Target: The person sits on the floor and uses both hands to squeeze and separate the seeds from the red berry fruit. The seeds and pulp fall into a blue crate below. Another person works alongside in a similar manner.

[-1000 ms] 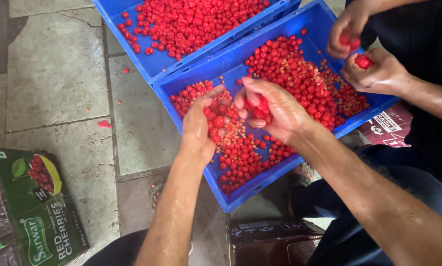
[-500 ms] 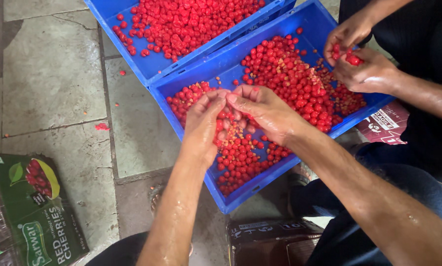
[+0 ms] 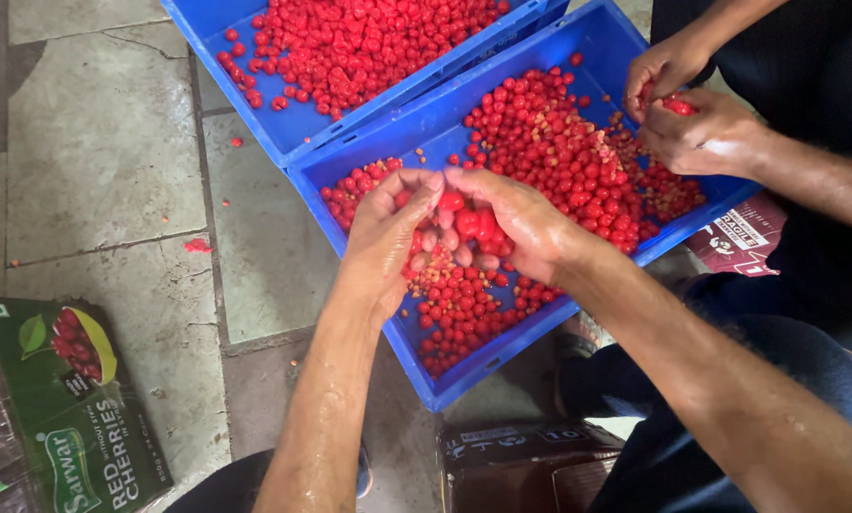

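both hands (image 3: 459, 233) cup red cherries (image 3: 464, 224) above blue crate (image 3: 416, 128), co-worker's hands (image 3: 682, 109) beside.

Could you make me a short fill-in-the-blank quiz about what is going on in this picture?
1. The left hand and right hand together cup a heap of ____ cherries.
2. The near crate is coloured ____.
3. The green carton lies on the stone ____.

Missing words: red; blue; floor

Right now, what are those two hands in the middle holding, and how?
Red cherries, cupped loosely between the left hand and right hand, resting on palms and fingers over the blue crate.
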`<state>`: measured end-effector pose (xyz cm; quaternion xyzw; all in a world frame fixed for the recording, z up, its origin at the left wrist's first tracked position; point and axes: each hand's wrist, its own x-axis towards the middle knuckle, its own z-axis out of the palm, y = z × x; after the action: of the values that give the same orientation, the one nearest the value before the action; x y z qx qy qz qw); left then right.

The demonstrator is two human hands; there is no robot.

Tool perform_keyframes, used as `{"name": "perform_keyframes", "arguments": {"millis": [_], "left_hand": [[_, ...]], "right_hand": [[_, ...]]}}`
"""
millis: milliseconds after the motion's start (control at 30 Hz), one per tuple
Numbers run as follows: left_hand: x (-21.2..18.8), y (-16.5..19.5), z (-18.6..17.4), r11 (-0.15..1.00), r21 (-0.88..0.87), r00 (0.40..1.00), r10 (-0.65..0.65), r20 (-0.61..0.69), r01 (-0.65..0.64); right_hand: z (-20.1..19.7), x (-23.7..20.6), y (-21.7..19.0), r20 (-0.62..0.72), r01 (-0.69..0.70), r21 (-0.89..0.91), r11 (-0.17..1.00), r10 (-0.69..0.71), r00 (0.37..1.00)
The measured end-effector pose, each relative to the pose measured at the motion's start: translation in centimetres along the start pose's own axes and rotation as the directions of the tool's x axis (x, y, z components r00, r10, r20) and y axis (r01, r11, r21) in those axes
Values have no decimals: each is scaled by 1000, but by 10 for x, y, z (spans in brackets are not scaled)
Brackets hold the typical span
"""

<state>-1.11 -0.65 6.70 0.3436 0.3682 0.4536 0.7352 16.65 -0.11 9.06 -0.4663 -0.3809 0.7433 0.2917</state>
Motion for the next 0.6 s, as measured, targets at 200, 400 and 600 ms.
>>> {"name": "perform_keyframes", "arguments": {"millis": [200, 400, 600], "left_hand": [[3, -9, 5, 999, -37, 1000, 4, -1, -4], [4, -10, 0, 996, 50, 997, -66, -29, 68], [12, -5, -9, 993, -89, 966, -98, -241, 79]], "right_hand": [[-2, 6, 8, -20, 131, 46, 990, -130, 991], [-4, -1, 3, 32, 211, 137, 968, -217, 976], [-4, -4, -10, 39, 178, 156, 972, -186, 982]]}}
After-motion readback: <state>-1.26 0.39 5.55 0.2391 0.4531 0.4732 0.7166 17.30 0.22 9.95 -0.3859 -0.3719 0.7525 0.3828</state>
